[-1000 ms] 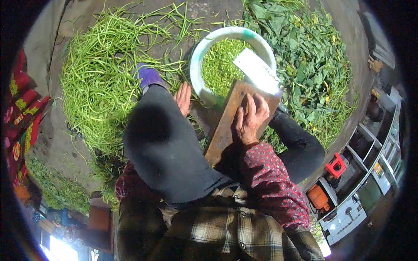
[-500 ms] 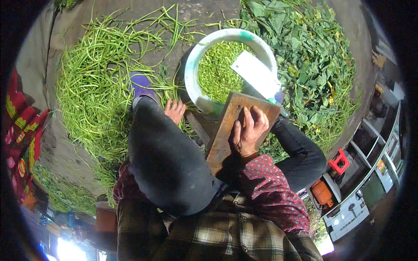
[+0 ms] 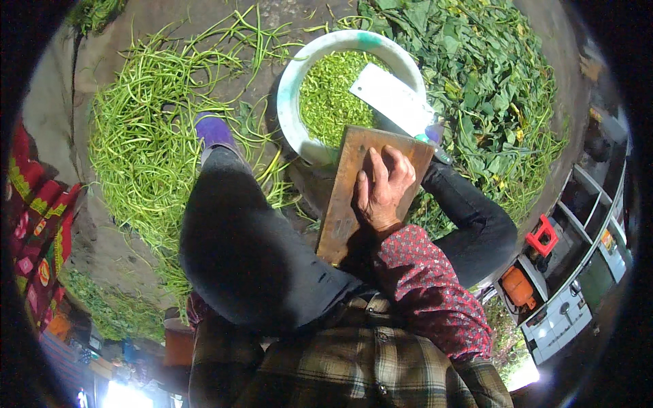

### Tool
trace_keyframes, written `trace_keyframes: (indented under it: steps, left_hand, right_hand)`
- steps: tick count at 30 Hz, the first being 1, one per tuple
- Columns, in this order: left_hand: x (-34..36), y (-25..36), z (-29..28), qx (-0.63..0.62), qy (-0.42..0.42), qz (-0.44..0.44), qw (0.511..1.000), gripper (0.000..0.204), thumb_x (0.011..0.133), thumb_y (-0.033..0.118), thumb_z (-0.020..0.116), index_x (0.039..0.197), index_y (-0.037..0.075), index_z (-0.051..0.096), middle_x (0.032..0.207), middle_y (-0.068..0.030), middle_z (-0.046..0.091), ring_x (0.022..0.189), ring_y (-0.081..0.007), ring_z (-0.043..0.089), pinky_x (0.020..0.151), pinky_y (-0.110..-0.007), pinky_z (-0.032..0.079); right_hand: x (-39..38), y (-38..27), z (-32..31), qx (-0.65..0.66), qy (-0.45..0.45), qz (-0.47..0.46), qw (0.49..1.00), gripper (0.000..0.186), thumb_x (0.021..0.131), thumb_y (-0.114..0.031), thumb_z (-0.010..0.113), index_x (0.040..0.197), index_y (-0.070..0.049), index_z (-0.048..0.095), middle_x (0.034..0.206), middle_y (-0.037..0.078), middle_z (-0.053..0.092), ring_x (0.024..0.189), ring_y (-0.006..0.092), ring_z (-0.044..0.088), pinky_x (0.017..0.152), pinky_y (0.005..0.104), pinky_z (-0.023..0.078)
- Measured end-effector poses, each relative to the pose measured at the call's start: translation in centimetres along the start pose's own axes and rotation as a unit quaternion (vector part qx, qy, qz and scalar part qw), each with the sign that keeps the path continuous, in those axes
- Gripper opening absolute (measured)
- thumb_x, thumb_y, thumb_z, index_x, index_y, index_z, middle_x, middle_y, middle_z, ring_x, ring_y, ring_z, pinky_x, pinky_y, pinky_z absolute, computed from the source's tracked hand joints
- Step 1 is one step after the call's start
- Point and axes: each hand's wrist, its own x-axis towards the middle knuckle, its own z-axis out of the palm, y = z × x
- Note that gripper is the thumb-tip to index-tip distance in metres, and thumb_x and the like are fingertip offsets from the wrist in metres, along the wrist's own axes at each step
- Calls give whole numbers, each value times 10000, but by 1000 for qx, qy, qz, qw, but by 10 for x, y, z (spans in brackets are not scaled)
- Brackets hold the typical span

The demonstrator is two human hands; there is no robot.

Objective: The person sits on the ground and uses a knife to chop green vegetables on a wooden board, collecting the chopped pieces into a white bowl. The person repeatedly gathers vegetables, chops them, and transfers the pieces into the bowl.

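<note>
My right hand (image 3: 386,187) lies on a tilted wooden board (image 3: 340,211) between my legs, its fingers apart and slightly bent against the wood. The board's far end meets the near rim of a pale, green-stained tub (image 3: 288,102). Finely chopped green stems (image 3: 330,92) fill the tub's inside. A cleaver (image 3: 391,97) with a broad pale blade lies across the tub, its green handle beside the board's far right corner. My left hand does not show; my left arm passes behind my bent left leg (image 3: 238,245).
Long green stems (image 3: 136,149) lie heaped at the left, around my purple shoe (image 3: 218,129). Torn green leaves (image 3: 483,102) are piled at the right. Red patterned fabric (image 3: 44,238) hangs at the far left. A red plastic stool (image 3: 542,236) and an orange container (image 3: 518,287) stand at the right.
My left hand, seen half a second ago beside my left shin near the stems, has gone out of sight. My left knee has shifted leftward. My right hand stays on the board.
</note>
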Motion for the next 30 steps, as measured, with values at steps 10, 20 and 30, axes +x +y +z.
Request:
trace_keyframes:
  steps: [10, 20, 30]
  left_hand:
    - [-133, -60, -38, -85, -2, -281, 956, 359, 747, 253, 550, 1012, 11, 551, 946, -191, 579, 906, -326, 546, 854, -436, 403]
    - [-194, -31, -45, -146, 86, -427, 888, 416, 735, 317, 572, 994, -8, 572, 947, -233, 586, 910, -368, 556, 836, -455, 418]
    - [-250, -22, -35, -179, 111, -512, 833, 480, 723, 381, 595, 976, -26, 593, 948, -275, 592, 915, -411, 566, 818, -474, 434]
  right_hand:
    - [-4, 3, -6, 43, 53, 4, 998, 438, 713, -149, 635, 1135, -90, 538, 1176, 130, 439, 1102, 310, 395, 942, 452, 270]
    - [-8, 7, 1, 50, 121, -23, 991, 400, 732, -204, 626, 1114, -116, 546, 1142, 90, 446, 1081, 268, 398, 917, 434, 285]
    - [-14, 8, 3, 50, 131, -15, 990, 396, 741, -206, 613, 1119, -124, 530, 1145, 92, 441, 1098, 271, 394, 923, 436, 277]
